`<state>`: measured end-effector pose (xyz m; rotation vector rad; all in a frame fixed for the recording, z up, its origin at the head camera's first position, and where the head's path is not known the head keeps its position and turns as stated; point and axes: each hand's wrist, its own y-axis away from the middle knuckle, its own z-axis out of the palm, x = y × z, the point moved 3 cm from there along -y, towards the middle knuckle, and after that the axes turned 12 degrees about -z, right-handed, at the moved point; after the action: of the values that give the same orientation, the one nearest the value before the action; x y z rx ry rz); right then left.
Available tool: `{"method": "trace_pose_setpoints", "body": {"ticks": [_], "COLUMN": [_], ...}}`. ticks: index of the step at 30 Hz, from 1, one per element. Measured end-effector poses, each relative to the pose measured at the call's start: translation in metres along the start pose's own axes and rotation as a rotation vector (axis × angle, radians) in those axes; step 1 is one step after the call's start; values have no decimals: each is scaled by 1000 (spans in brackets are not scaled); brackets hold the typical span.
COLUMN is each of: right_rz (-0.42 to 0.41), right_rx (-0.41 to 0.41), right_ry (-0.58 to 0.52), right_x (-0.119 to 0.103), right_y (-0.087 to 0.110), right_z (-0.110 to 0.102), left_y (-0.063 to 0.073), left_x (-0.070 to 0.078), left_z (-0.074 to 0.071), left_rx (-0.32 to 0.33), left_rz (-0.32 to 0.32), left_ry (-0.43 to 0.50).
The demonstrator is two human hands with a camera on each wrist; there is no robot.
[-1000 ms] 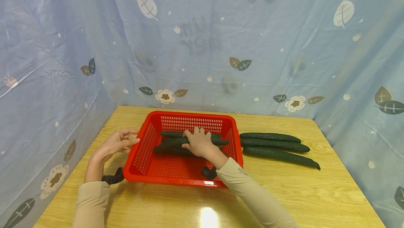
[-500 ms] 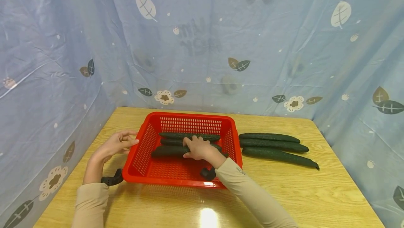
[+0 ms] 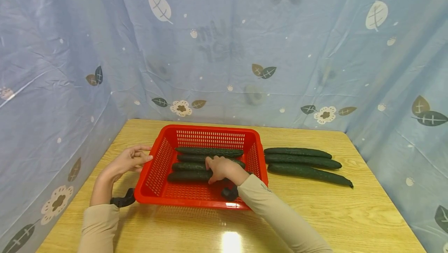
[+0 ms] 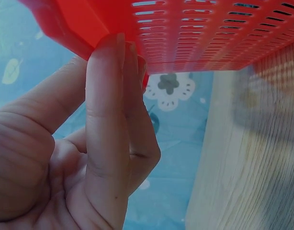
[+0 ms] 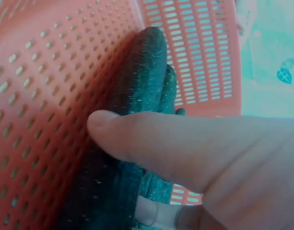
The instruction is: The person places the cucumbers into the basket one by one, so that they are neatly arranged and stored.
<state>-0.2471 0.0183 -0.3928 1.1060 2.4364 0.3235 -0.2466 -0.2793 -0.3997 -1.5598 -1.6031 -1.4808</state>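
Note:
A red slotted plastic basket (image 3: 189,202) stands on the table, with several dark green cucumbers lying side by side across it. My left hand (image 3: 126,162) holds the basket's left rim; in the left wrist view its fingertips meet the rim's edge. Inside the basket, my right hand (image 3: 225,169) grips the cucumber nearest me (image 3: 189,176). The right wrist view has the thumb (image 5: 132,136) lying over that cucumber (image 5: 140,76), with fingers on its far side. The hand hides the cucumber's right part in the head view.
Right of the basket, three more cucumbers (image 3: 302,160) lie together on the wooden table (image 3: 350,222). A blue patterned curtain (image 3: 224,50) surrounds the back and sides. Black wrist straps (image 3: 123,198) are on both arms.
The right hand has brought its cucumber toward the basket's front and lower, uncovering the other cucumbers behind it. The left hand stays at the rim.

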Motion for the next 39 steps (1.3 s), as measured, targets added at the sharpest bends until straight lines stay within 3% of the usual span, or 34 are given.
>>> {"method": "trace_pose_setpoints", "body": {"ticks": [10, 18, 30, 39], "right_rz": [44, 14, -40, -106], "right_rx": [10, 19, 168, 310], "right_ry": [11, -5, -2, -98], "right_x": [2, 3, 5, 13], "right_y": [-3, 4, 28, 58], "right_z": [-2, -5, -17, -24], "left_y": [3, 3, 1, -1], "left_x": [-1, -2, -2, -1], "left_z": [-3, -3, -3, -2], "left_rx": [4, 3, -4, -8], "left_rz": [-7, -4, -1, 6], "left_ry": [-13, -25, -23, -20]}}
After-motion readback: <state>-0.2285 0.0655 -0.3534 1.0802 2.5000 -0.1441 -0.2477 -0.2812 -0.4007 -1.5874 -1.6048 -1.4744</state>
